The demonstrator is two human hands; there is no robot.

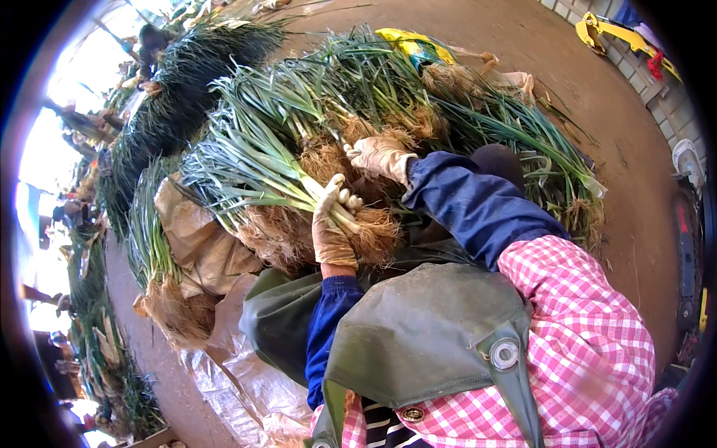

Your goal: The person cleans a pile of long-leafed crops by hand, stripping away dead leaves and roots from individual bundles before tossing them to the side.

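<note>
My left hand, in a tan work glove, is wrapped around a bunch of leek-like stalks. Their green leaves spread to the far left, and the brown stringy roots stick out to the right of my fingers. My right hand, also gloved, is a little farther away with its fingers curled together. A thin pale stem seems to be at its fingertips, beside the roots of the heap; what exactly it grips is partly hidden. More rooted stalks lie under the left hand's bunch.
Rooted plants lie at right, beside a yellow bag. Brown sheeting and another bundle are at left. A long dark-green heap stands behind. A green apron covers my lap. Yellow equipment stands by the wall.
</note>
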